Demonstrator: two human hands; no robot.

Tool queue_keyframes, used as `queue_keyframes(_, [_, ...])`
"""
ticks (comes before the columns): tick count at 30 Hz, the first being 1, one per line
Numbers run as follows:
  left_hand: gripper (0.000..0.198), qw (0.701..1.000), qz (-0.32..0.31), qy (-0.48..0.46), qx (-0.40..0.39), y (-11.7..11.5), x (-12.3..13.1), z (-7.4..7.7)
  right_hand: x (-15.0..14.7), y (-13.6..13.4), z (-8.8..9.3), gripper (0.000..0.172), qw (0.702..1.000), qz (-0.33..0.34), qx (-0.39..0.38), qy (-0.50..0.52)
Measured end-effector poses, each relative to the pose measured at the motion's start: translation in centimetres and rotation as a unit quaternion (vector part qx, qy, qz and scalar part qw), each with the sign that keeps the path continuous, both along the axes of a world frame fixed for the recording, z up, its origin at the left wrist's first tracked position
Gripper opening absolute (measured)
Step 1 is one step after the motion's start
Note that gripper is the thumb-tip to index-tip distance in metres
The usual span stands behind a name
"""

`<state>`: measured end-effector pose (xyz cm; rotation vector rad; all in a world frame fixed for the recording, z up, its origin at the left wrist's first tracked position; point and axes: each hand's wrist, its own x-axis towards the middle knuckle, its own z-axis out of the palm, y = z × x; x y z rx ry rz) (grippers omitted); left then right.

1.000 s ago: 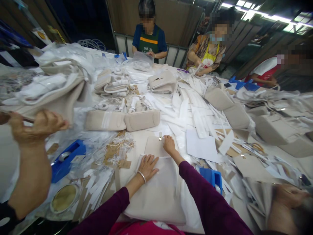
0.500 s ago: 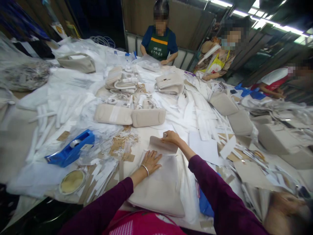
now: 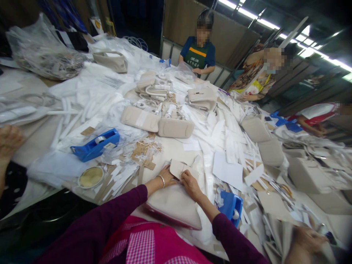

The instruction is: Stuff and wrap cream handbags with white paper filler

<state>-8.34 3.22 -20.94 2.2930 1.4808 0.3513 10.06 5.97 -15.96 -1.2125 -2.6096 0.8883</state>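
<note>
A beige handbag (image 3: 176, 207) lies flat in front of me, its lower edge toward my body. Its flap (image 3: 176, 168) is folded down over the front. My right hand (image 3: 191, 185) is closed, with thumb and fingers pinching the flap's lower edge near a small metal piece. At the bag's left side, my left hand (image 3: 165, 178) rests on the bag with fingers stretched toward the flap. Some of those fingertips are hidden under the flap.
Blue tape dispensers stand left (image 3: 96, 144) and right (image 3: 231, 208). Tape roll (image 3: 90, 177), paper strips (image 3: 118, 185) and tags (image 3: 144, 152) lie left. Beige bags (image 3: 176, 127) lie ahead. Co-workers' hands show at left (image 3: 11, 141) and lower right (image 3: 309, 238); other people stand opposite.
The flap, held up and away before, is now folded toward me. My right hand has come down with it, and my left hand has slid up to the flap. The view has shifted left.
</note>
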Motion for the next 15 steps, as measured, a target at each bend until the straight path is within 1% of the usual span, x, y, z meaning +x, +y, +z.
queue_keyframes(3, [0.054, 1.0, 0.001, 0.004, 0.014, -0.6, -0.6, -0.1, 0.3, -0.2, -0.2, 0.006, 1.0, 0.021, -0.001, -0.005])
queue_keyframes(5, [0.058, 1.0, 0.005, 0.007, 0.021, -0.9, -0.7, -0.2, 0.0, -0.4, -0.2, 0.005, 0.999, 0.036, 0.017, -0.035])
queue_keyframes(7, [0.06, 1.0, 0.009, 0.008, 0.023, -1.0, -0.6, -0.3, -0.4, -0.7, -0.2, 0.009, 0.995, 0.04, 0.047, -0.081])
queue_keyframes(9, [0.063, 1.0, 0.009, 0.001, 0.024, -1.1, -0.6, -0.3, -1.0, -1.1, -0.4, 0.014, 0.987, 0.037, 0.086, -0.134])
queue_keyframes(12, [0.069, 1.0, 0.002, -0.009, 0.03, -1.3, -0.7, -0.5, -1.5, -1.7, -0.9, 0.009, 0.968, 0.055, 0.141, -0.201])
queue_keyframes(13, [0.07, 0.999, 0.002, -0.011, 0.032, -1.3, -0.7, -0.6, -1.5, -1.8, -1.0, 0.006, 0.962, 0.065, 0.151, -0.217])
queue_keyframes(15, [0.068, 0.999, -0.002, -0.014, 0.036, -1.4, -0.8, -1.0, -1.4, -1.6, -1.1, 0.006, 0.956, 0.083, 0.148, -0.238])
